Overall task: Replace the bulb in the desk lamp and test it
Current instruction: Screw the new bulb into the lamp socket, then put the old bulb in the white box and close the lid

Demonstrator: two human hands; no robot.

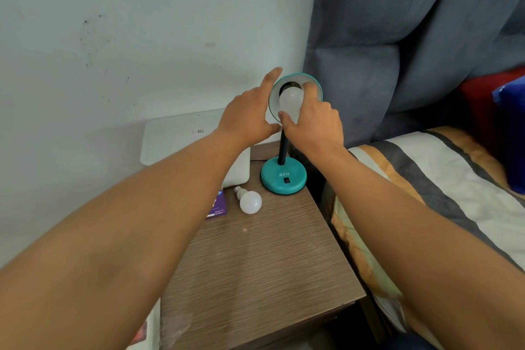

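While left hand (pixel 247 119) steadies shade (pixel 314 85) (teal), right hand (pixel 315 122) grips bulb (pixel 289 98).

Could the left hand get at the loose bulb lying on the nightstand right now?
Probably yes. The left hand only steadies the lamp shade, holding nothing, and the loose bulb lies uncovered on the nightstand below it.

Head view, angled down, close over nightstand (pixel 255 250)

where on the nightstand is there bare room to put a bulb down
The near half of the nightstand, from the loose bulb to the front edge, is bare. The back is crowded: lamp base, white box, purple card, with both hands above at the shade.
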